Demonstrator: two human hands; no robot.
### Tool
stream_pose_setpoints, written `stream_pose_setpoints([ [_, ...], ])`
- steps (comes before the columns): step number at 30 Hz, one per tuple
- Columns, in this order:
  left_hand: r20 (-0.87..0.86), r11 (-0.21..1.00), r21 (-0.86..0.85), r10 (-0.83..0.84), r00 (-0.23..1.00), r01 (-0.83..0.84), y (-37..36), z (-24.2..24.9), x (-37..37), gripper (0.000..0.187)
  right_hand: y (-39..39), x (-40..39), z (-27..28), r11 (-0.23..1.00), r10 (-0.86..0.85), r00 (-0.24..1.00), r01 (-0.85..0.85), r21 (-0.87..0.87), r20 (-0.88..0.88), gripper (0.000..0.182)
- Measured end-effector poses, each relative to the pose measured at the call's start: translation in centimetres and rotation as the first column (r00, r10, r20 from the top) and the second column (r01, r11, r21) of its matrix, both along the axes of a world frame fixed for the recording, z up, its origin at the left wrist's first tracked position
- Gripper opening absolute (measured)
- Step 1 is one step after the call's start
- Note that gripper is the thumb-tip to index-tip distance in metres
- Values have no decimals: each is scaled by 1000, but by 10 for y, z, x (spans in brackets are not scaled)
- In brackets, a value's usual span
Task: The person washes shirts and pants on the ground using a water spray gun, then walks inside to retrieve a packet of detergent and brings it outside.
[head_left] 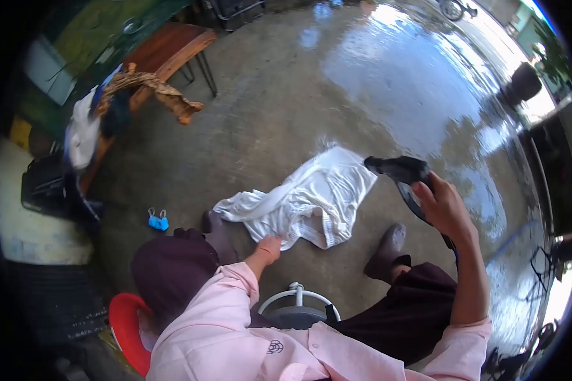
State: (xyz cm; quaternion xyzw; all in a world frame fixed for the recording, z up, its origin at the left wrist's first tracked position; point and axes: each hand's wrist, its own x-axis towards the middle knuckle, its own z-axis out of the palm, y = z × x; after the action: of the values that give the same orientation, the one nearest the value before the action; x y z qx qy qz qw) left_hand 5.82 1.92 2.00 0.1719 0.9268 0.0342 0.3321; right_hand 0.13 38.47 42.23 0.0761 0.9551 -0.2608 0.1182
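A white cloth (311, 197) lies crumpled on the wet concrete floor (279, 95) in front of me. My left hand (268, 247) pinches its near edge, fingers closed on the fabric. My right hand (443, 204) is raised to the right and grips a black spray gun (401, 171), whose nozzle points left toward the cloth. A dark hose runs from the gun down past my right arm. I sit with knees apart, in pink sleeves and dark trousers, my boots (388, 244) on either side of the cloth.
A wooden bench (175, 47) at the upper left carries a pile of clothes (117, 95). A small blue object (158, 221) lies on the floor to the left. A red stool (126, 327) is below me, a black crate (44, 187) at far left.
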Motion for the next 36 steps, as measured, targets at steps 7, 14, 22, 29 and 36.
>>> stream_pose_setpoints([
  [7,186,775,379,471,862,-505,97,31,-17,18,-5,-5,-4,976,44,997,-30,-215,59,26],
  [14,899,-708,424,406,165,-565,70,168,-189,16,43,-9,-17,977,-49,953,-16,-212,-298,36],
  [22,658,-899,415,192,728,-138,21,284,-150,45,17,32,43,976,-148,893,64,-207,-425,28],
  [29,985,-924,67,122,-124,-377,60,8,-90,29,-47,36,50,968,246,969,-247,-50,-31,36],
  [36,882,-683,-91,283,-378,-724,73,-73,-4,38,-117,9,15,839,519,831,-540,70,200,50],
])
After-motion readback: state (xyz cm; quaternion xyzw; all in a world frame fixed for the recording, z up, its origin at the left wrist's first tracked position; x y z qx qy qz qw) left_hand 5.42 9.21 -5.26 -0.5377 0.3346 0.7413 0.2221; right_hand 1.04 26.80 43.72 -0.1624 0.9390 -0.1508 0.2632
